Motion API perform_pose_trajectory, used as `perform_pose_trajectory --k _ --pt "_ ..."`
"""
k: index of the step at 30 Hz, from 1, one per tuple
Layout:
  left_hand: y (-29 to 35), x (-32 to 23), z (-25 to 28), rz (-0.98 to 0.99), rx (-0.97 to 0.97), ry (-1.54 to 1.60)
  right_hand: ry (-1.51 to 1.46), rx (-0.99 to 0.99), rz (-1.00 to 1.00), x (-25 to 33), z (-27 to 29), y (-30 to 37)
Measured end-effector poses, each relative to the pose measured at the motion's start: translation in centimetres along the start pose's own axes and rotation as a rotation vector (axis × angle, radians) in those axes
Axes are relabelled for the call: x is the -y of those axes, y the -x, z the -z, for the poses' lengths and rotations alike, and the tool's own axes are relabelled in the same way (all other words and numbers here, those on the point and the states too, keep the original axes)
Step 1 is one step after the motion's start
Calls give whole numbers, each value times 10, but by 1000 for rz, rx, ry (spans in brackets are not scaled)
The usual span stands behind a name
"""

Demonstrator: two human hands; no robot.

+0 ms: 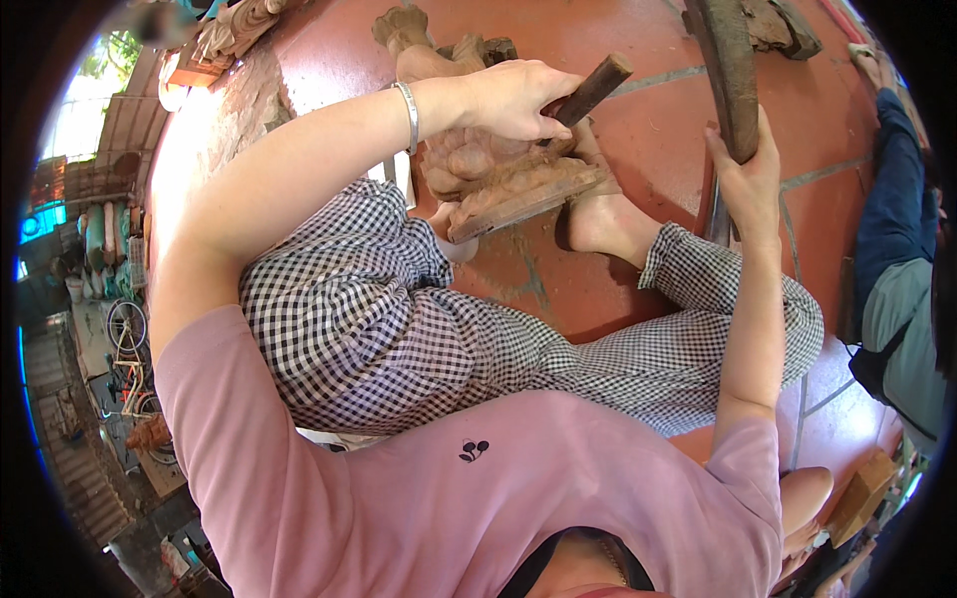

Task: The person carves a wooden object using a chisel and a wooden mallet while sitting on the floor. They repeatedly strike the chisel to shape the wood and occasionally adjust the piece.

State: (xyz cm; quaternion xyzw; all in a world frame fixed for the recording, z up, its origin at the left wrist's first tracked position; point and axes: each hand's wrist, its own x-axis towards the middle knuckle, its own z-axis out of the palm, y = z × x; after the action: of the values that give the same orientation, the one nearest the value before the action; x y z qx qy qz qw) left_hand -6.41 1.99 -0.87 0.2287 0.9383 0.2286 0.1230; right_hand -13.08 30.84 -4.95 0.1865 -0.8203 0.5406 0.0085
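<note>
A carved brown wooden figure [461, 164] lies tilted on the tiled floor between my bare feet, its flat base edge turned toward me. Over its upper part, my left hand [513, 98] is closed around a wooden-handled chisel [598, 86]; the handle's butt sticks out up and to the right, and the blade is hidden. Raised to the right, my right hand [750, 179] grips a long, thick, dark wooden mallet [728, 70] that points away from me. The mallet is apart from the chisel handle. Below the right hand, a grey metal bar [717, 214] shows beside my forearm.
My crossed legs in checked trousers [399, 309] flank the carving. Reddish floor tiles [658, 120] spread around. A rough wood block [778, 28] lies at far right, and another carving [224, 40] at far left. A person [892, 249] sits at right; a bicycle [130, 364] stands left.
</note>
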Motion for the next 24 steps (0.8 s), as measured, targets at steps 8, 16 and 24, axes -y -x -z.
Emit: perform_pose_trajectory --k 8,16,24 --pt "1 4 -3 20 -19 -15 233 20 81 -10 3 0" --pt "2 2 -2 82 10 -9 159 -1 49 3 7 -4" --pt "7 7 -1 137 -84 186 431 99 56 6 12 -5"
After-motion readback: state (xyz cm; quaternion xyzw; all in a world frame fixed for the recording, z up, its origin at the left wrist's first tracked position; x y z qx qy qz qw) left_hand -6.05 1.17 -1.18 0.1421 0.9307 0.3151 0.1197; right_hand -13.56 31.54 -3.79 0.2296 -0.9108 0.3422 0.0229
